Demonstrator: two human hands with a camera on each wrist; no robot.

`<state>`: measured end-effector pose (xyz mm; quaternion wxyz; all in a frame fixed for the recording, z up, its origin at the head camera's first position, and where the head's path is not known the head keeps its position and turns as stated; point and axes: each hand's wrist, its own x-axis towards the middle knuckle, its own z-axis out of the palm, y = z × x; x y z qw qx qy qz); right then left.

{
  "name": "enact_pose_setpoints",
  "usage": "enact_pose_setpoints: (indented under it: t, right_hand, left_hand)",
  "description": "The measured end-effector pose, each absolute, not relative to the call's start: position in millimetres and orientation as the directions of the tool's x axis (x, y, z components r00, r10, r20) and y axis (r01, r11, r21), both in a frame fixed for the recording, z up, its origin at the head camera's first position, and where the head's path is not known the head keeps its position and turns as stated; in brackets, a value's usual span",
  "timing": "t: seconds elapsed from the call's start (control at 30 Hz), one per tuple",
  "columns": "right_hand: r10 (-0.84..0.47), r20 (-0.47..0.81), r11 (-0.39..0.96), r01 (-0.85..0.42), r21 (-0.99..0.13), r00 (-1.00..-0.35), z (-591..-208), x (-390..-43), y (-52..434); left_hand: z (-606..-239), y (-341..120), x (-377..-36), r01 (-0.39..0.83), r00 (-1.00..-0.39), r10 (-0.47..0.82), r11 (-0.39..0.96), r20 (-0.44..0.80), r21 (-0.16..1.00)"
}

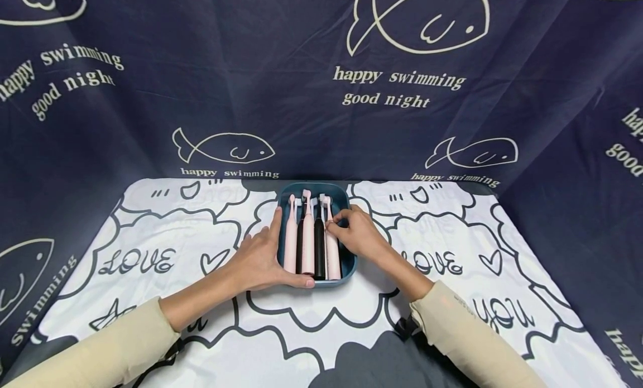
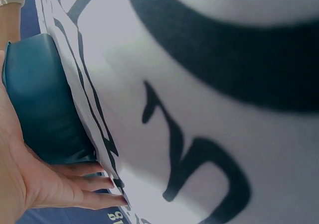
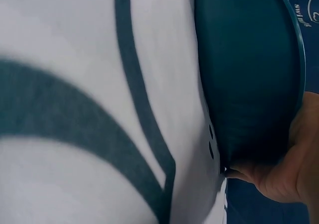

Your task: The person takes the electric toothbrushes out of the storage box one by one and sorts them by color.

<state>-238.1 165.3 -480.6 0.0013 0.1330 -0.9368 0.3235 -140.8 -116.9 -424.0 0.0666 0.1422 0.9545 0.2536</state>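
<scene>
A teal tray (image 1: 350,265) sits at the far middle of the table and holds several electric toothbrushes side by side, pink ones (image 1: 307,237) and black ones (image 1: 319,245). My left hand (image 1: 273,251) lies against the tray's left wall with straight fingers, its thumb along the front rim. My right hand (image 1: 337,225) reaches in from the right and pinches the rightmost pink toothbrush (image 1: 332,257) near its neck. The left wrist view has the left hand (image 2: 60,189) flat beside the tray's wall (image 2: 40,99). In the right wrist view the right hand (image 3: 284,179) shows past the tray's outer wall (image 3: 249,74).
A white tablecloth (image 1: 166,248) printed with dark outlines and "LOVE YOU" covers the table. A navy curtain (image 1: 301,114) with fish drawings hangs behind and drapes down both sides. Both cream sleeves (image 1: 110,349) rest near the front edge.
</scene>
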Motion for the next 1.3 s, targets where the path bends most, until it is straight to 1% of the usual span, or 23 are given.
enact_pose_setpoints:
  t: [0.03,0.07,0.27,0.3,0.6,0.9,1.07,1.3]
  right_hand:
    - [-0.241,0.098,0.753,-0.250,-0.609,-0.966,-483,-239,166]
    - [-0.237,0.083,0.750,-0.236,-0.618,-0.968,-477,-235,164]
    - [-0.216,0.011,0.733,-0.170,-0.658,-0.976,-418,-200,148]
    - [-0.212,0.009,0.732,-0.165,-0.661,-0.977,-416,-199,147]
    - [-0.187,-0.019,0.714,-0.123,-0.690,-0.982,-411,-199,149]
    - [-0.148,0.007,0.713,-0.112,-0.692,-0.989,-410,-201,149]
    - [-0.112,-0.001,0.697,-0.078,-0.713,-0.994,-404,-204,153]
    - [-0.092,0.020,0.668,-0.077,-0.740,-0.996,-399,-207,158]
  left_hand:
    - [-424,-117,-141,0.233,-0.951,0.303,0.832,-0.060,0.503]
    - [-424,-117,-141,0.230,-0.951,0.301,0.833,-0.065,0.503]
    - [-425,-118,-141,0.218,-0.951,0.299,0.834,-0.083,0.506]
    - [-425,-118,-141,0.218,-0.950,0.300,0.833,-0.084,0.509]
    - [-423,-118,-140,0.216,-0.948,0.304,0.829,-0.091,0.517]
    - [-423,-118,-141,0.225,-0.949,0.305,0.827,-0.074,0.515]
    - [-423,-118,-141,0.219,-0.950,0.300,0.832,-0.082,0.510]
    - [-423,-118,-140,0.228,-0.951,0.303,0.829,-0.067,0.511]
